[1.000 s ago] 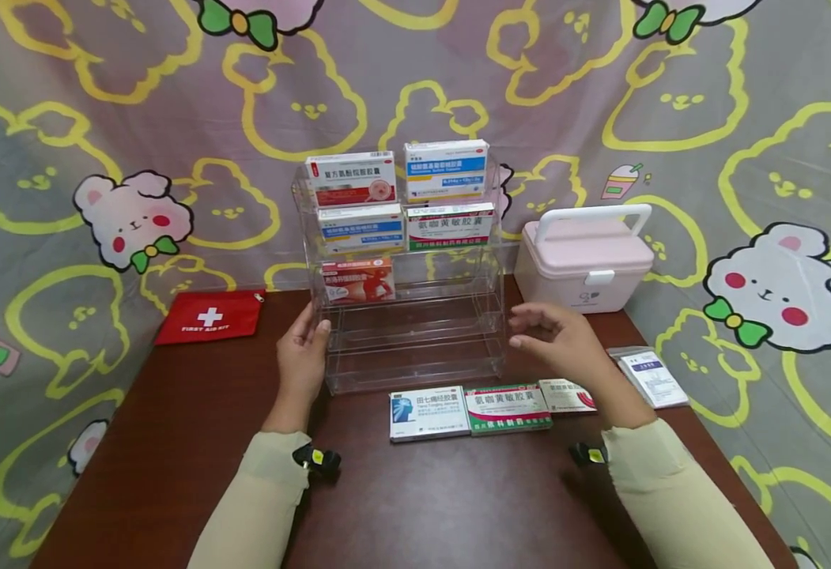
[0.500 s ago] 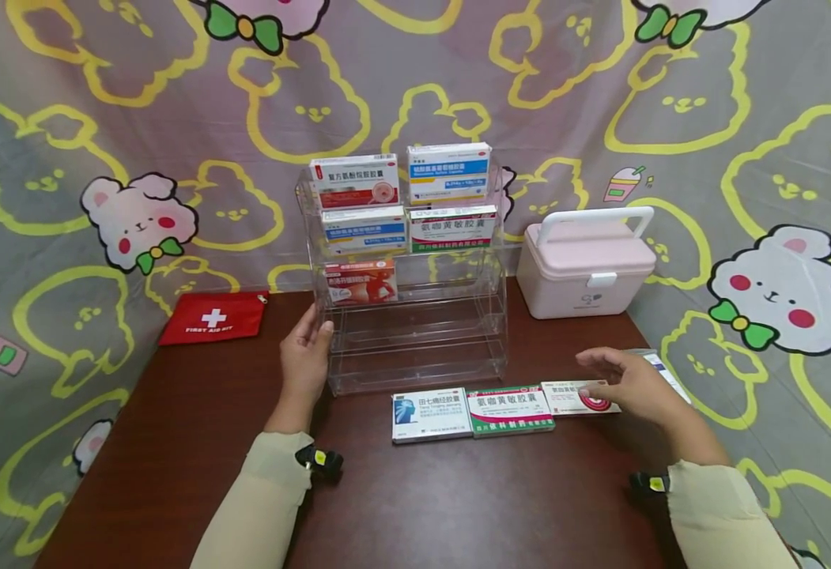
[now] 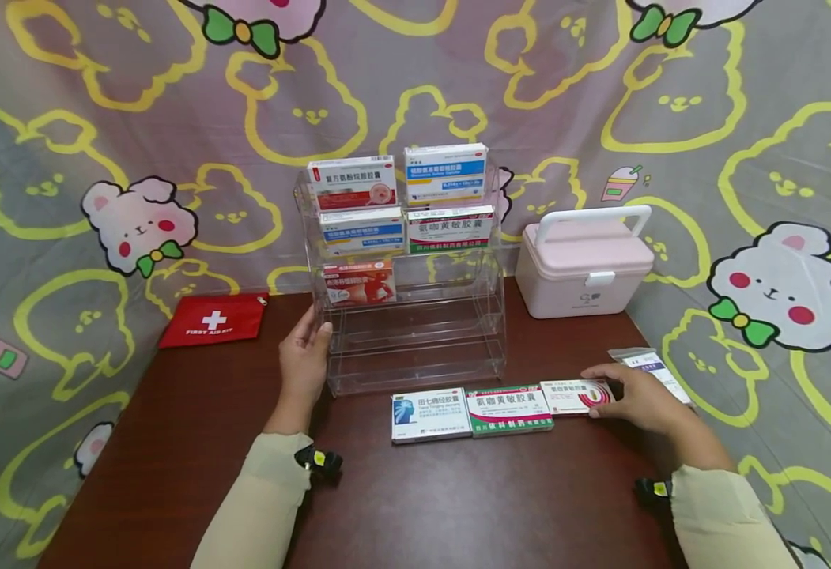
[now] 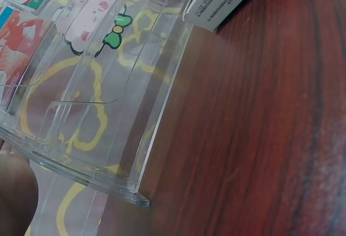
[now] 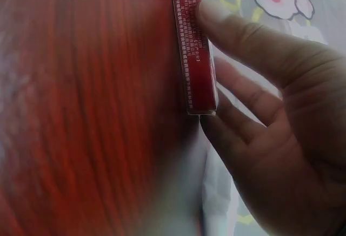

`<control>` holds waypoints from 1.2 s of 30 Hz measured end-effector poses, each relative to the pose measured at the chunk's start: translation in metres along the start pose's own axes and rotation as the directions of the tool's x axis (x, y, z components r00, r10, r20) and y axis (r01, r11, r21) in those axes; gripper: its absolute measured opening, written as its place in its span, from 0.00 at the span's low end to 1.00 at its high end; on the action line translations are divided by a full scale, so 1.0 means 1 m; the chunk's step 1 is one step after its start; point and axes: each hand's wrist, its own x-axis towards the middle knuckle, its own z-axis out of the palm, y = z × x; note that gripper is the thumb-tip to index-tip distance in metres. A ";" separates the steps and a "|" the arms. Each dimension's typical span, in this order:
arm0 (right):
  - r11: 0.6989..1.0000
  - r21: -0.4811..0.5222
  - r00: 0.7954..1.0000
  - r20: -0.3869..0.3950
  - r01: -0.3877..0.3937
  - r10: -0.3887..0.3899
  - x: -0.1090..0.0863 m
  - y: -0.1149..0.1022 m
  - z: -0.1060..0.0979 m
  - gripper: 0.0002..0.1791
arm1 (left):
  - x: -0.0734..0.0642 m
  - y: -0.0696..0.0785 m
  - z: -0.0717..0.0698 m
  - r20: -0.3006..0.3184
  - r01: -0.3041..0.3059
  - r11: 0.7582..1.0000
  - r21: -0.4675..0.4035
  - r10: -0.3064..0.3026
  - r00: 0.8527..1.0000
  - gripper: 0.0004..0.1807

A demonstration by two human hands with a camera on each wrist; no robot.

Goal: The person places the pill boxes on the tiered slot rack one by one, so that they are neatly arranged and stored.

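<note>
A clear acrylic display rack (image 3: 415,369) stands on the table with several medicine boxes on its upper tiers. My left hand (image 3: 304,367) holds the rack's left side, thumb at the front and fingers behind; only a bit of that hand shows in the left wrist view. At the right end of a row of 3 boxes, my right hand (image 3: 636,401) pinches a small white-and-red medicine box (image 3: 570,397) by its right end. Its dark red edge (image 5: 199,79) faces the right wrist camera, with the thumb on it. Beside it lie a green-and-white medicine box (image 3: 508,411) and a white-and-blue one (image 3: 429,415).
A pink lidded case (image 3: 579,276) with a white handle stands at the back right. Behind my right hand lies a plastic-bagged packet (image 3: 660,373). A red first aid pouch (image 3: 214,320) is at the back left. A patterned curtain (image 3: 415,55) surrounds the table.
My right hand has moved from beside the rack out to the right and down onto the small white-and-red medicine box, and pinches it now. The left hand has stayed on the rack.
</note>
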 end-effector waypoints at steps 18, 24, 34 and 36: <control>0.996 -0.078 0.996 -0.071 -0.052 0.046 0.024 -0.002 0.002 0.41 | -0.002 0.000 -0.001 -0.004 0.016 1.000 0.000 -0.016 1.000 0.29; 0.996 -0.084 0.993 -0.115 -0.034 0.025 0.035 -0.005 0.003 0.39 | -0.002 -0.004 0.000 0.004 0.021 0.999 -0.029 -0.021 1.000 0.30; 0.996 -0.085 0.974 -0.229 -0.021 0.001 0.034 -0.009 0.000 0.28 | 0.000 -0.001 0.002 0.007 0.024 0.999 -0.029 -0.024 1.000 0.30; 0.996 -0.087 0.970 -0.242 -0.018 -0.004 0.033 -0.009 -0.001 0.24 | 0.000 0.000 0.002 0.003 0.025 0.999 -0.026 -0.025 1.000 0.30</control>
